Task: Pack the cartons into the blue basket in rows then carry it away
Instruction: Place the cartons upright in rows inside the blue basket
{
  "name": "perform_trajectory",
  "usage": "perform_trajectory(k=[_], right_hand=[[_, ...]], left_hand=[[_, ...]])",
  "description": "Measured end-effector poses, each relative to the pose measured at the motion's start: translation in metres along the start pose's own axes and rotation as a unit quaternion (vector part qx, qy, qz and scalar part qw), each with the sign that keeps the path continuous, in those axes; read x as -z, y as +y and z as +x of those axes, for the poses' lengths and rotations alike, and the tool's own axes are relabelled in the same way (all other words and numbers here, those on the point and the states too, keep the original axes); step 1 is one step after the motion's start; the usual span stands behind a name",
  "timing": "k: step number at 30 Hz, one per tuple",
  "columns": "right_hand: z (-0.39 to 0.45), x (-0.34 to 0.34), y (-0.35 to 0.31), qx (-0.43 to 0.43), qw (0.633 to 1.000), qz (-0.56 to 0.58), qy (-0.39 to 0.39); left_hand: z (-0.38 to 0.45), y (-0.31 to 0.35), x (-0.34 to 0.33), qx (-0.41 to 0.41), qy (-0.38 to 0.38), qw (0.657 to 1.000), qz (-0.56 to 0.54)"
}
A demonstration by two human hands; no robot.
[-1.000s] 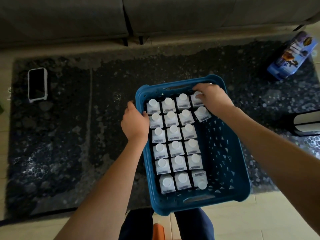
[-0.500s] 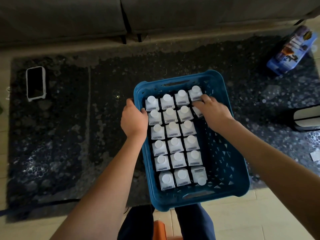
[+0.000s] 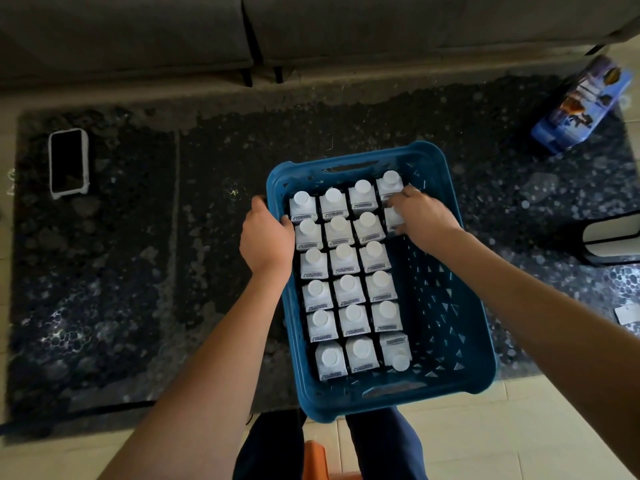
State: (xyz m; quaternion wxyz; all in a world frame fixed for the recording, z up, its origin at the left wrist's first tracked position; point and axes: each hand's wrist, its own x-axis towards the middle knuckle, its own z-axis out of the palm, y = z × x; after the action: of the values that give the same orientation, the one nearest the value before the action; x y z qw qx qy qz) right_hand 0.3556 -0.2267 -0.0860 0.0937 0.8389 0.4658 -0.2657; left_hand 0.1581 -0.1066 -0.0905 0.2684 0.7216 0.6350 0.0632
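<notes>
The blue basket [image 3: 446, 306] sits on the dark rug in front of my knees. Several white cartons [image 3: 344, 259] with round white caps stand in it in three full rows along its left side. A fourth row holds two cartons at the far end. My left hand [image 3: 265, 242] grips the basket's left rim. My right hand [image 3: 424, 216] is inside the basket, its fingers closed around the nearer carton of the fourth row [image 3: 393, 220]. The carton at the near right of the third row [image 3: 396, 348] leans over.
A phone [image 3: 68, 162] lies on the rug at the far left. A blue printed package [image 3: 581, 109] lies at the far right, and a black-and-white box [image 3: 611, 239] at the right edge. A grey sofa [image 3: 311, 26] runs along the back. Pale floor tiles lie near me.
My right hand has come back from the far-end carton to the one nearer me in the fourth row. My left hand has stayed on the left rim.
</notes>
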Motion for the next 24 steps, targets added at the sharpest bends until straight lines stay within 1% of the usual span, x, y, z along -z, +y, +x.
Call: perform_trajectory(k=[5, 10, 12, 21, 24], right_hand=[[0.001, 0.006, 0.001, -0.001, 0.999, 0.037, -0.026], [0.003, 0.004, 0.003, 0.012, 0.999, 0.008, -0.036], [0.002, 0.001, 0.003, 0.019, 0.999, -0.006, -0.034], [0.003, 0.0, 0.003, 0.016, 1.0, 0.012, -0.023], [-0.001, -0.003, 0.004, 0.014, 1.0, 0.016, -0.003]], left_hand=[[0.0, 0.0, 0.0, 0.001, -0.004, 1.0, -0.002], [0.0, 0.0, 0.0, -0.002, -0.002, 1.0, -0.005], [0.0, 0.0, 0.0, -0.002, -0.003, 1.0, -0.004], [-0.002, 0.001, 0.0, -0.004, -0.001, 1.0, -0.001], [-0.002, 0.0, 0.0, -0.005, 0.002, 1.0, 0.002]])
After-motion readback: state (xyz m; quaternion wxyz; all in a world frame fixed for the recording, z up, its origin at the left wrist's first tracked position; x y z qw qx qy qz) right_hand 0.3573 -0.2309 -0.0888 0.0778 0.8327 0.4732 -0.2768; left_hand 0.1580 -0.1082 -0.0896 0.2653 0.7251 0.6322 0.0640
